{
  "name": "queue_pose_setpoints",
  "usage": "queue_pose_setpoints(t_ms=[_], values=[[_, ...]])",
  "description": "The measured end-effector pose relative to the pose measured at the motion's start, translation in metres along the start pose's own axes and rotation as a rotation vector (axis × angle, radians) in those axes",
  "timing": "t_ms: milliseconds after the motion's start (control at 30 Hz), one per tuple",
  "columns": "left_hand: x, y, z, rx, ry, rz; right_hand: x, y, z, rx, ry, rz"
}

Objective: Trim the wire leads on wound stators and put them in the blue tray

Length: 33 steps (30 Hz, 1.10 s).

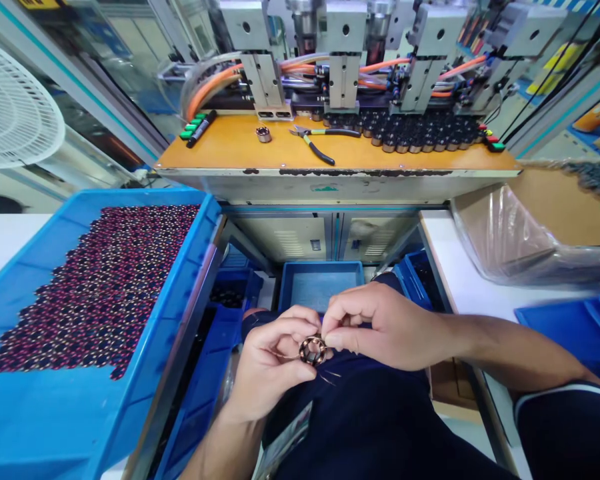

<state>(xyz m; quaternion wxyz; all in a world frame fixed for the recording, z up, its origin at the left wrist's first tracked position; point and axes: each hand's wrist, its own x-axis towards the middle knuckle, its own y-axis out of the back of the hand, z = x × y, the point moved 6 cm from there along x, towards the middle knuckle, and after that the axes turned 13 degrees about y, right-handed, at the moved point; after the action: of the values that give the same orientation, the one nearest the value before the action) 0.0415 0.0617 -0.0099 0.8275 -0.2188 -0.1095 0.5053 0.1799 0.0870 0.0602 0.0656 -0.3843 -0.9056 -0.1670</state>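
Note:
Above my lap, a small round copper-wound motor stator (313, 351) sits between the thumb and fingers of my left hand (280, 353). Thin copper wire ends stick out from it, some hanging below. My right hand (370, 327) pinches at the stator's right edge, thumb against forefinger, apparently on a wire end; the exact contact is hidden by the fingertips. On the orange shelf ahead lie yellow-and-black cutting pliers (313, 143), their handles spread. A single stator (263, 135) stands to their left, and several dark-topped stators (420, 133) are packed in rows to their right.
To the left, a blue tray (45, 413) carries many stators with red and copper tones. Machine heads (345, 60) with orange hoses rise behind the shelf. Markers (200, 128) lie at its left end. A plastic-lined carton (545, 220) stands right; a blue bin (321, 283) sits below.

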Motion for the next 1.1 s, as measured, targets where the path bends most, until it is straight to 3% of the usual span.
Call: queue_pose_setpoints(t_ms=[400,533,700,767,900,1100], values=[[-0.002,0.001,0.006,0.063,-0.055,0.044,-0.006,-0.005,-0.01,-0.12,0.089,0.012],[-0.003,0.0,0.005,0.006,-0.026,0.02,-0.013,-0.005,-0.012,-0.148,0.248,-0.17],[-0.002,-0.004,0.002,-0.092,0.007,-0.047,-0.011,0.003,-0.02,-0.57,0.632,-0.031],[-0.002,-0.006,-0.001,-0.131,0.051,-0.062,-0.008,-0.003,-0.022,-0.606,0.729,-0.035],[-0.002,-0.009,-0.006,-0.196,0.152,-0.084,-0.003,-0.008,-0.026,-0.571,0.824,-0.044],[0.001,-0.01,-0.003,-0.207,0.155,-0.077,0.0,-0.009,-0.028,-0.578,0.859,-0.083]])
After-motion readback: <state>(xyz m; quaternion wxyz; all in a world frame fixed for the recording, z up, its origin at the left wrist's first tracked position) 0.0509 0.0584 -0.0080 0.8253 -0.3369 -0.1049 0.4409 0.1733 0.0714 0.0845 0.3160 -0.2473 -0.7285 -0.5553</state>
